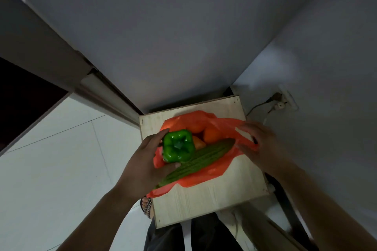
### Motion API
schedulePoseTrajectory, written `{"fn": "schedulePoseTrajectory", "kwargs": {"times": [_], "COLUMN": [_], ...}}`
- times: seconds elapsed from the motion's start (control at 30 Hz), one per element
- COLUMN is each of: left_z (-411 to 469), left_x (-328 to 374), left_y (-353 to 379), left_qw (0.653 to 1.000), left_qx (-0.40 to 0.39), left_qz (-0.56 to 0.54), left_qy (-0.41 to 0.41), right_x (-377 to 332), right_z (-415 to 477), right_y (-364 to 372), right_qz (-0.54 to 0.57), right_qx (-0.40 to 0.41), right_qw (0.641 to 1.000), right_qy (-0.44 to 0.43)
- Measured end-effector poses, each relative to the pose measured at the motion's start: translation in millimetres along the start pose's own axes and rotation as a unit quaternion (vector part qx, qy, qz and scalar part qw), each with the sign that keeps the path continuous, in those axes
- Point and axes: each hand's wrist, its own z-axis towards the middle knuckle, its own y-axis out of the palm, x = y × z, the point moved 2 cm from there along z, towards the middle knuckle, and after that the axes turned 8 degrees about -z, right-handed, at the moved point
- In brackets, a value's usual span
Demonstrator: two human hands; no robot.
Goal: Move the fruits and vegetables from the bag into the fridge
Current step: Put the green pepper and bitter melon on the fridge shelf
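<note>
Starting nearest, bottom centre of frame: dark trousers [183, 236], pers. standing; one foot in a beaded sandal [147, 207] on pale floor tiles [61, 159], just left of the stand's near corner.

Item 1: light wooden stand [204, 199], square top, centre-low of frame, set against the wall.

Item 2: orange plastic bag [204, 177], lying on the stand top, mouth spread open, approx. centre frame.

Item 3: left hand [140, 161], coming in from lower left. Fingers curled over the top edge of a green bell pepper [178, 145], thumb under it, so a full grip. Pepper is stem-up, at the left side of the bag mouth, overlapping the gourd below.

Item 4: bitter gourd [200, 159], long, ridged, lying diag. lower left to upper right in the bag opening, near end poking past the plastic.

Item 5: orange fruits [212, 134], min. two, inside the bag behind pepper and gourd.

Item 6: right hand [263, 144], centre right. Fingers bent and pinching the bag's right rim, holding the plastic up.

Farther, right of frame: wall socket [283, 102] w/ plug and cord. Grey wall [183, 36] fills the upper frame. Upper left: grey panel [36, 47] w/ dark gap beside it; cannot tell if it is the fridge.
</note>
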Motion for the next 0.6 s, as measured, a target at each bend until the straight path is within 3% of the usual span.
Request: {"fn": "schedulePoseTrajectory", "kwargs": {"times": [0.07,0.13,0.2,0.27,0.37,0.5,0.6], "left_z": [8.2,16.8,25.0,31.8,38.2,39.5,40.1], "left_x": [6.1,6.9,3.3,-0.3,-3.5,-1.0,1.2], "left_y": [7.6,15.9,25.3,32.5,38.1,44.8,49.1], "left_qw": [1.000,1.000,0.999,0.997,0.994,0.993,0.992], "left_qx": [-0.006,-0.014,-0.021,-0.024,-0.018,-0.015,-0.004], "left_qz": [0.009,0.010,0.018,0.028,0.037,0.051,0.044], "left_qy": [0.010,0.000,-0.028,-0.068,-0.099,-0.108,-0.116], "right_x": [13.6,26.3,42.7,59.0,66.0,54.2,36.1], "right_z": [4.2,8.2,6.9,5.8,10.3,11.1,11.6], "right_y": [0.7,15.1,37.4,54.4,56.7,35.6,32.0], "right_qz": [0.035,0.077,0.109,0.106,0.136,0.056,-0.005], "right_qx": [-0.037,-0.142,-0.259,-0.293,-0.223,-0.032,0.004], "right_qw": [0.999,0.987,0.956,0.940,0.954,0.998,0.990], "right_qy": [-0.007,0.009,0.083,0.137,0.146,-0.017,-0.138]}}
